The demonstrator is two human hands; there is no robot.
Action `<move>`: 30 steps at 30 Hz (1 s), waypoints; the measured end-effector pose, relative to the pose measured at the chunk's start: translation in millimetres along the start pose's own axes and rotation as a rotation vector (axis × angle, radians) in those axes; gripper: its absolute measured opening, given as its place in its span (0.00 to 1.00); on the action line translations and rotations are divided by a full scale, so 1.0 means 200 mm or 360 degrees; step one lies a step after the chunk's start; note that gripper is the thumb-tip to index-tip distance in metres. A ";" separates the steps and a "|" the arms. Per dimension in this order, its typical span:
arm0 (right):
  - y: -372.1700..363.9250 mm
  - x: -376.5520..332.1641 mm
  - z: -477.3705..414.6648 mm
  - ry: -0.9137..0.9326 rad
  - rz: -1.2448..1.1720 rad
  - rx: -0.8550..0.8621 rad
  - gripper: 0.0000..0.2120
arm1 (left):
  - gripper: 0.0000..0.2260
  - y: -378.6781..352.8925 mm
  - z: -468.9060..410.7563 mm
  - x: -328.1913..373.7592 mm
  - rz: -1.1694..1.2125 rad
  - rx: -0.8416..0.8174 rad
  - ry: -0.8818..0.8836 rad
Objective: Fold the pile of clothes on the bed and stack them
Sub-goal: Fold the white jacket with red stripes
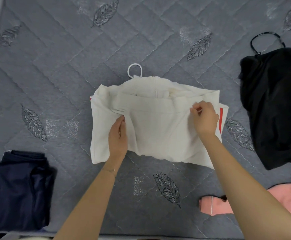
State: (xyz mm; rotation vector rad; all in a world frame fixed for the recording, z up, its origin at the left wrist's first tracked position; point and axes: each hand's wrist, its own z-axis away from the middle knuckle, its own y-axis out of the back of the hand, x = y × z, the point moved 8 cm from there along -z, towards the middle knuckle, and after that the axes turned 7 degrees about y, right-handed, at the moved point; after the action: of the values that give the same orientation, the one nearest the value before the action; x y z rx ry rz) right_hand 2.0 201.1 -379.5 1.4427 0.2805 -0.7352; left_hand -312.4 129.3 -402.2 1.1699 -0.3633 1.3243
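White garment (158,129) with a red side stripe lies partly folded at the centre of the grey quilted bed (72,66). My left hand (117,134) grips a fold at its 9 o'clock side, and my right hand (206,118) pinches fabric at 2 o'clock. Navy clothes (15,187) sit at 8 o'clock, a black garment (276,104) at 3, and a pink garment (214,204) at 5.

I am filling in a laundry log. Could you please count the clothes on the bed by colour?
White garment: 1
Navy garment: 1
Black garment: 1
Pink garment: 1, crossed and partly hidden by the right arm
Total: 4
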 end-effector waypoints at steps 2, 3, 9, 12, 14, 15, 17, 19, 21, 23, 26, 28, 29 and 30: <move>0.07 0.03 -0.02 -0.0068 -0.0016 0.0182 0.03 | 0.16 0.01 -0.03 -0.01 -0.0233 0.0053 -0.0056; 0.12 0.06 -0.02 -0.0142 -0.0055 0.0331 0.04 | 0.17 0.00 -0.05 0.00 -0.0374 0.0054 -0.0123; 0.22 0.27 -0.04 -0.0567 -0.0051 0.0535 0.09 | 0.22 -0.04 -0.08 -0.01 -0.0942 0.0033 -0.0185; 0.10 0.32 -0.02 -0.0551 0.0033 0.0207 0.20 | 0.20 -0.01 -0.04 0.09 -0.0688 0.0344 -0.0230; 0.06 0.39 0.04 -0.0706 -0.0113 0.0136 0.37 | 0.21 -0.10 0.00 0.19 -0.0788 0.0284 -0.0512; 0.04 0.43 0.06 -0.0805 -0.0264 0.0129 0.43 | 0.22 -0.19 0.03 0.23 -0.0911 0.0167 -0.0682; -0.01 0.51 0.10 -0.0948 -0.0528 0.0128 0.48 | 0.26 -0.36 0.05 0.24 -0.1216 -0.0115 -0.0866; -0.03 0.58 0.12 -0.1058 -0.0582 0.0121 0.45 | 0.30 -0.47 0.01 0.15 -0.1493 -0.0347 -0.0739; -0.05 0.64 0.16 -0.1216 -0.0683 0.0094 0.41 | 0.33 -0.51 -0.05 0.04 -0.1626 -0.0450 -0.0531; -0.07 0.66 0.18 -0.1279 -0.0801 0.0016 0.38 | 0.33 -0.53 -0.09 0.00 -0.1671 -0.0484 -0.0445; -0.09 0.58 0.19 -0.1138 -0.1069 -0.0174 0.27 | 0.32 -0.53 -0.09 0.02 -0.1662 -0.0449 -0.0452; -0.10 0.49 0.23 -0.1041 -0.1268 -0.0327 0.20 | 0.27 -0.50 -0.03 0.09 -0.1431 -0.0357 -0.0512; -0.10 0.43 0.24 -0.0985 -0.1337 -0.0388 0.19 | 0.25 -0.47 0.01 0.13 -0.1223 -0.0301 -0.0550; -0.09 0.38 0.24 -0.0932 -0.1382 -0.0431 0.20 | 0.24 -0.43 0.04 0.16 -0.1031 -0.0244 -0.0573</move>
State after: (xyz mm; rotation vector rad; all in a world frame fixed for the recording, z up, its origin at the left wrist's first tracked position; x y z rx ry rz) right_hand 37.4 134.0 -432.1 0.7526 0.5297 -1.7056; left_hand -224.2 156.1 -412.0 1.2533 -0.2997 0.5164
